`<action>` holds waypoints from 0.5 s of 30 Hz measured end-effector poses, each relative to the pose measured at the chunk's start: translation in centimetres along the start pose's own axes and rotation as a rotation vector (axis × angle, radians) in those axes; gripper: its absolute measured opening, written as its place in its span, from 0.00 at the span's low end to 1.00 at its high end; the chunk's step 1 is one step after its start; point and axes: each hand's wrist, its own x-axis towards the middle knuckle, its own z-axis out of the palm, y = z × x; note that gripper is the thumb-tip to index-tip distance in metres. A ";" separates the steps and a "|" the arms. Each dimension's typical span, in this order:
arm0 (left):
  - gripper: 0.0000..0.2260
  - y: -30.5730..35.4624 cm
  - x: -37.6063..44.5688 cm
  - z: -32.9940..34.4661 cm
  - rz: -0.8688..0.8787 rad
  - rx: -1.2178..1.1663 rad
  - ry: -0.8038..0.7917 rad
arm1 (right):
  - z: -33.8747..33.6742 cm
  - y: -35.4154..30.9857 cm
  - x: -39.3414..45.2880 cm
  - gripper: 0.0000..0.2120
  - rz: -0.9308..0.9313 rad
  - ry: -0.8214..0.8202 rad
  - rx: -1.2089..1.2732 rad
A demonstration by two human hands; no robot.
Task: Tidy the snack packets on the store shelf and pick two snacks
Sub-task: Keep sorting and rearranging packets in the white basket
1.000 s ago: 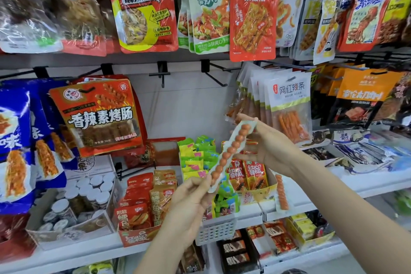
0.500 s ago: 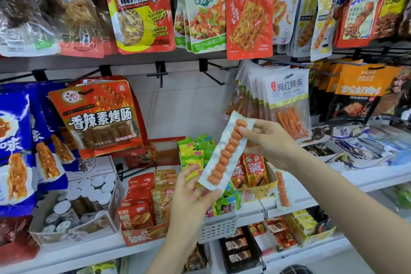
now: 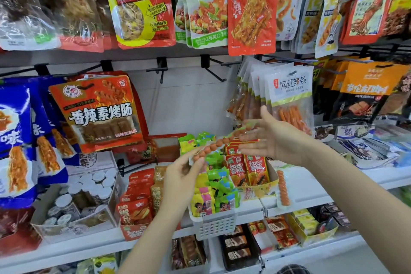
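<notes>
Containers were noted along the white shelf (image 3: 311,189): a white slotted basket (image 3: 214,226) was filled with small green, yellow and pink wrapped sweets, a yellow-edged carton (image 3: 259,190) just to its right held upright red sachets, and a red carton (image 3: 133,232) to its left held orange-red packets. At the far left, an open cardboard box (image 3: 77,228) was seen packed with small white-capped jars. A second strip of orange sausage balls (image 3: 284,188) was recorded lying on the shelf beside the yellow-edged carton. Both forearms were raised from the bottom of the frame toward the shelf, the left from below centre and the right from the lower right corner. The clear snack strip of orange balls (image 3: 219,143) was held slanted in front of the basket and cartons, lower end at left, upper end at right. Its lower end was pinched between thumb and fingertips of the left hand (image 3: 182,176). The right hand (image 3: 273,138) was spread wide, fingers straight and pointing left, thumb up; the strip's upper end was blurred there, and whether it touched the fingers could not be determined.
</notes>
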 end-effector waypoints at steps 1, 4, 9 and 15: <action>0.14 0.1 0.6 -0.1 0.066 0.095 -0.029 | -0.4 -0.2 -0.2 0.26 0.009 0.007 0.033; 0.21 0.0 2.4 -0.2 0.229 0.294 -0.138 | -1.5 -0.4 -0.5 0.15 -0.063 0.088 -0.067; 0.29 -2.1 4.1 -0.2 0.175 0.843 -0.310 | -3.0 -0.8 -0.7 0.23 -0.384 0.295 -0.448; 0.34 -5.1 3.4 0.8 0.088 1.313 -0.592 | -1.4 0.1 0.7 0.19 -0.531 0.413 -1.129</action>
